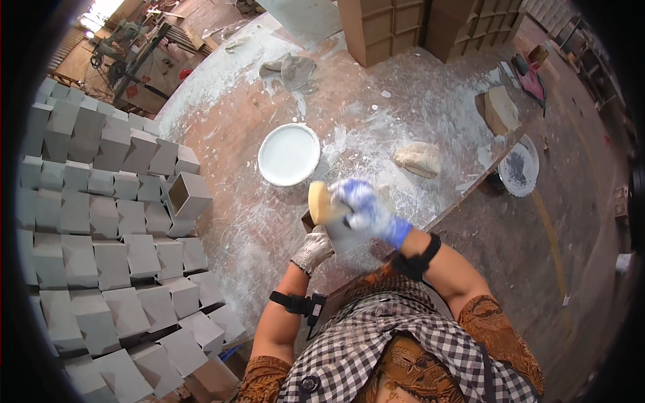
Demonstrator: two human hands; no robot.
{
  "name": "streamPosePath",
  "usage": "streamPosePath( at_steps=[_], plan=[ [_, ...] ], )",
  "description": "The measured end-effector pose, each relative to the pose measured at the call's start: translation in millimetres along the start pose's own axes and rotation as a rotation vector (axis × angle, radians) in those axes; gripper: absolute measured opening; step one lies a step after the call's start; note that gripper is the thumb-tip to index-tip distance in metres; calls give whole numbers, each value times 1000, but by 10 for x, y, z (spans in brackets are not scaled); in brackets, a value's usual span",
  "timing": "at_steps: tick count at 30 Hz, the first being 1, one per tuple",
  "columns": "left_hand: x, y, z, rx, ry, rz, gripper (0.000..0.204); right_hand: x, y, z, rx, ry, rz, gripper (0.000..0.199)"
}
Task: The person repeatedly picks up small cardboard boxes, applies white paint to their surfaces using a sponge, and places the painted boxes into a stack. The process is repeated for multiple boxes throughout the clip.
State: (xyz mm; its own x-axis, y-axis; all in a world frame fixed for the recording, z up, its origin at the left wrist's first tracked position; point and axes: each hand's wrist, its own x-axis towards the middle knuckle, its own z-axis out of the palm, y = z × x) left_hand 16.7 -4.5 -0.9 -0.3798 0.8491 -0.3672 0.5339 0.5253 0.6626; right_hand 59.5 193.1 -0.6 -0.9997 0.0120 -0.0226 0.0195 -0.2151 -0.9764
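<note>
My right hand [366, 208], in a blue glove, presses a round yellow sponge [320, 203] against a grey square clay pot [339, 236]. My left hand [312, 249], in a white knit glove, grips the pot from below on its left side. The pot is mostly hidden behind both hands. A white bowl of pale liquid [289, 154] stands on the table just beyond the hands.
Several grey square pots [114, 228] lie stacked in rows on the left; one [188, 193] shows its open mouth. The dusty table [376, 114] carries a rag [290, 69], a clay lump [418, 159] and brown pots [383, 27] at the back. A dish [519, 166] rests on the floor.
</note>
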Motion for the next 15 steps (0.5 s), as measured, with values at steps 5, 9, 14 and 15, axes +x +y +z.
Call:
streamPosePath(
  at_steps=[5,9,14,15],
  plan=[
    [-63,46,-26,81,106,114,29,-1129,-13,243,-427,-153,-248,32],
    [-34,337,-261,-867,110,-395,28,-1279,-444,26,-584,72,-415,32],
    [-2,325,-310,-1584,-37,-570,26,-630,-754,113,-966,167,-591,31],
    [31,339,-333,-1596,-93,-622,25,-489,-708,81,-1000,132,-578,31]
  ],
)
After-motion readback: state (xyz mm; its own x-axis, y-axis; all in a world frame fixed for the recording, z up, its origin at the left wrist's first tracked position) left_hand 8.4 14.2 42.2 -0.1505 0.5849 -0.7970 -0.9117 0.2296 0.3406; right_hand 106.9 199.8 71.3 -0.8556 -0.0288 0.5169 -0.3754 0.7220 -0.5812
